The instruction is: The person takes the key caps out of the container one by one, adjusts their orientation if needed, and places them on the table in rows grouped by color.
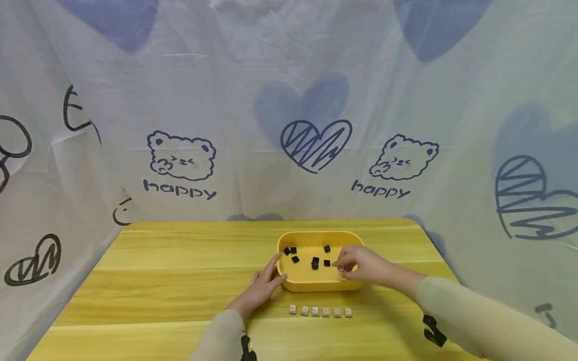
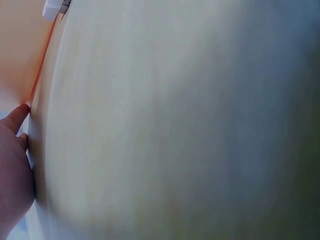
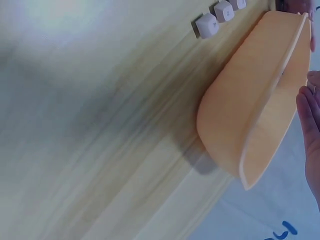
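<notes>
Head view: a yellow tray [image 1: 316, 287] sits on the wooden table [image 1: 171, 260], roughly centre-right. Inside it are small black keycaps [image 1: 315, 262], loose and scattered, most around 12 o'clock of the tray floor. The right hand [image 1: 361, 265] reaches over the tray's 3 o'clock rim, fingertips bunched & pinching what looks like a pale keycap [image 1: 340, 269], too small to be sure. The left hand [image 1: 262, 287] lies against the tray's 9 o'clock wall, fingers fairly straight, steadying rather than gripping. At the tray's 6 o'clock, just in front, is a row of white keycaps [image 1: 320, 311], six side by side, near each other. A printed cloth backdrop [image 1: 289, 125] w/ bears & hearts hangs behind.

Left wrist view: mostly blur. The left hand [image 2: 12, 170] shows at 8 o'clock, fingers extended next to the orange tray wall [image 2: 20, 50]. One white cap [image 2: 52, 9] sits at 11 o'clock.

Right wrist view: the tray [image 3: 240, 125] seen edge-on, w/ white caps [image 3: 216, 19] at 12 o'clock on the table. The right hand [image 3: 311, 125] is at 3 o'clock by the rim; its grip can't be told from here.

Handling, my guess: the caps are light, hard plastic, smooth and easy to flick away; best taken by two opposite sides w/ fingertip pinch. The tray is light & stiff and prob. slides unless braced.
</notes>
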Demonstrator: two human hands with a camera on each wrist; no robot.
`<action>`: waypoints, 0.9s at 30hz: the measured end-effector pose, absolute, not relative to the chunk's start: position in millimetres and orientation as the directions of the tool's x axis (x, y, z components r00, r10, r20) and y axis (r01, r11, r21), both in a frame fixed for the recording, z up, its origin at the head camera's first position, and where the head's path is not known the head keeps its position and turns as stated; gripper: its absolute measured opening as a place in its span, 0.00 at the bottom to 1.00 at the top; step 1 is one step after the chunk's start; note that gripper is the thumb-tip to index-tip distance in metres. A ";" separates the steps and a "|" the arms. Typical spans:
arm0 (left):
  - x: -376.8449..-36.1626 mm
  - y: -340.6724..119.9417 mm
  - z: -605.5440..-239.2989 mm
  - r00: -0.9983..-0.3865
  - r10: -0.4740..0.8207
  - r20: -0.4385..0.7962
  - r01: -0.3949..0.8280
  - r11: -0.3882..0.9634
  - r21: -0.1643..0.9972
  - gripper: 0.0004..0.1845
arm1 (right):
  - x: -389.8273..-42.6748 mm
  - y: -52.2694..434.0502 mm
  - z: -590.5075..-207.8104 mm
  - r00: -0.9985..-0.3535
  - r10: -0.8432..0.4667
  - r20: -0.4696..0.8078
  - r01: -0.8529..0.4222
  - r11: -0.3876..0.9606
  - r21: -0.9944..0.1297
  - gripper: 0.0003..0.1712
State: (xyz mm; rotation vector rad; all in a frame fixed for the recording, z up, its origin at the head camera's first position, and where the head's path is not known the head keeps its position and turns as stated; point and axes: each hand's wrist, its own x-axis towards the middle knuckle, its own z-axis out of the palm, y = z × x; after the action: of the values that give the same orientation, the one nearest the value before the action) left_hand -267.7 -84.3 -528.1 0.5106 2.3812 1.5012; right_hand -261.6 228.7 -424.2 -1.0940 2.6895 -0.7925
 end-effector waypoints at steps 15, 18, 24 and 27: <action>-269.6 -85.0 -529.1 -0.902 0.431 -0.031 0.168 0.415 0.894 0.36 | -239.2 253.4 -446.6 -0.768 -0.631 0.104 -0.520 0.521 -0.677 0.10; -270.0 -84.8 -528.4 -0.902 0.431 -0.016 0.185 0.421 0.888 0.36 | -236.9 257.6 -451.1 -0.771 -0.626 0.114 -0.521 0.519 -0.678 0.10; -268.9 -84.0 -529.7 -0.898 0.439 -0.024 0.183 0.423 0.887 0.36 | -231.0 263.7 -462.6 -0.759 -0.639 0.123 -0.514 0.473 -0.716 0.11; -267.4 -83.8 -530.6 -0.900 0.436 -0.032 0.170 0.418 0.892 0.36 | -228.6 265.1 -468.4 -0.762 -0.639 0.107 -0.491 0.462 -0.738 0.09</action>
State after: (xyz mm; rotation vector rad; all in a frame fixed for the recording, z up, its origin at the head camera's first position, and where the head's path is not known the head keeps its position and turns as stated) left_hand -267.4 -83.8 -530.6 0.5290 2.4163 1.4746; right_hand -228.6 265.1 -468.4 -0.9866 2.5232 -1.1820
